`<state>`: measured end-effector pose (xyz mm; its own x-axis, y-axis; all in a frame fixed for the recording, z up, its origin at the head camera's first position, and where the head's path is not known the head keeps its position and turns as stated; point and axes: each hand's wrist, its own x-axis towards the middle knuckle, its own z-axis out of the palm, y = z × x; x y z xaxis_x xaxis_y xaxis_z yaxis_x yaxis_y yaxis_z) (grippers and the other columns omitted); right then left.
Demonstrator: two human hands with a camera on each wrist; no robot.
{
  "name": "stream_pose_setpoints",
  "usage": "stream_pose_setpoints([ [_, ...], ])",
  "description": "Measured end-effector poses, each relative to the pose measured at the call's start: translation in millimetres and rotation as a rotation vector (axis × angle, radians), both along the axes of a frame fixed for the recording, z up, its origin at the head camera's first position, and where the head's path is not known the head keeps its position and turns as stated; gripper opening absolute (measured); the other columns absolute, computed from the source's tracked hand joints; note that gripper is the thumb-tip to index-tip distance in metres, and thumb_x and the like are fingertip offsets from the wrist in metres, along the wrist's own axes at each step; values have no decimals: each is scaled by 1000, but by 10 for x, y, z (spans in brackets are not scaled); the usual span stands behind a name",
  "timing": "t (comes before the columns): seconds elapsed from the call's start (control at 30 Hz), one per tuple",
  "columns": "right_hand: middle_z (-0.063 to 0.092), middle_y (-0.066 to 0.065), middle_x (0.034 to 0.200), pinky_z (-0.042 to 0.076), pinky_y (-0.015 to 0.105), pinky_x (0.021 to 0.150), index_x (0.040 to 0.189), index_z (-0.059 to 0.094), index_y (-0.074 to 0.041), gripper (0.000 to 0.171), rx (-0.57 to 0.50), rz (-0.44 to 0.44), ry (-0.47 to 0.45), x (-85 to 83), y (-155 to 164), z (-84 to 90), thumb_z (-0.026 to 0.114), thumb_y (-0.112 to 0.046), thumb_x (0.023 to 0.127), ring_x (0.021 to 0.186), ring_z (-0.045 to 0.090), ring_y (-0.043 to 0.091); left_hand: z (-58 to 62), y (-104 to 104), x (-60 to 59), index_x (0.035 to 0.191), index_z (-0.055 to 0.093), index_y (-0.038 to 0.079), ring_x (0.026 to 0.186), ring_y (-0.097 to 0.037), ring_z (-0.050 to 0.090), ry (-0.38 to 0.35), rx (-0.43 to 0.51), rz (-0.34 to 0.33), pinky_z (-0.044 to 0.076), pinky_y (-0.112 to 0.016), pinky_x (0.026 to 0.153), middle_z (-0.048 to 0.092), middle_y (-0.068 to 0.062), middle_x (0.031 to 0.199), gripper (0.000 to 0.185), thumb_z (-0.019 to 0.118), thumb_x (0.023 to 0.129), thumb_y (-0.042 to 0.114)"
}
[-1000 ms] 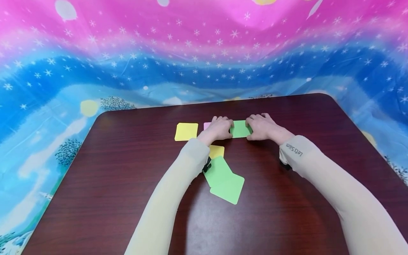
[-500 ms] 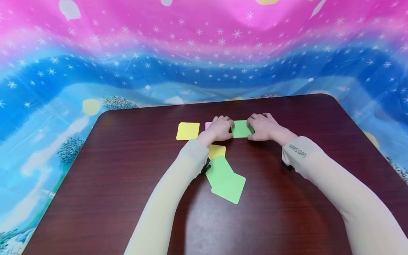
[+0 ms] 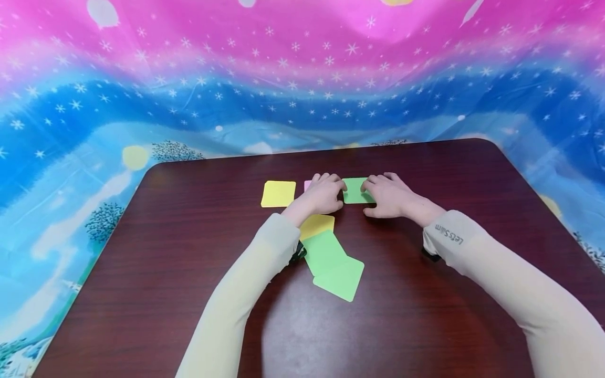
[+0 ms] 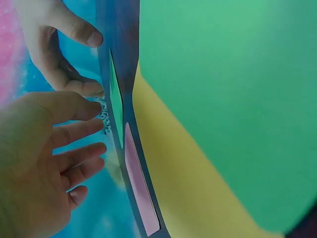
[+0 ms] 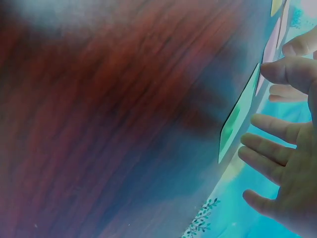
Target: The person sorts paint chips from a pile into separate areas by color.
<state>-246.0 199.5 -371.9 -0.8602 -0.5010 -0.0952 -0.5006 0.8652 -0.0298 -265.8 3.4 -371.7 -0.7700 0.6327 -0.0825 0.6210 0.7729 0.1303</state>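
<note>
On the far part of the table lies a green square card, between my two hands. My left hand hovers at its left edge with loosely bent fingers, partly covering a pink card. At the green card's right side is my right hand, its fingertips over the edge. In the right wrist view, the right hand's fingers are spread and apart from the card. Left of the pink card sits a yellow card, seemingly a small stack.
Nearer to me, a second yellow card and two overlapping green cards, the upper and the lower, lie askew under and beside my left forearm. The brown table ends at a patterned cloth hung behind it.
Both hands have drawn slightly toward me and loosened at the green card's edges. The left forearm has shifted left, baring more of the nearer yellow card. The cards stay put.
</note>
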Motion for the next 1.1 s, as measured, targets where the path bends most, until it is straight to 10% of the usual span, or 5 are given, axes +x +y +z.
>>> stream_pose_setpoints([
  [1.1, 56, 1, 101, 26, 49, 101, 103, 58, -12, 52, -43, 264, 73, 479, -319, -18, 67, -50, 70, 103, 52, 22, -22, -503, 420, 111, 61, 15, 99, -16, 50, 27, 73, 26, 32, -37, 87, 57, 2, 104, 38, 62, 80, 39],
])
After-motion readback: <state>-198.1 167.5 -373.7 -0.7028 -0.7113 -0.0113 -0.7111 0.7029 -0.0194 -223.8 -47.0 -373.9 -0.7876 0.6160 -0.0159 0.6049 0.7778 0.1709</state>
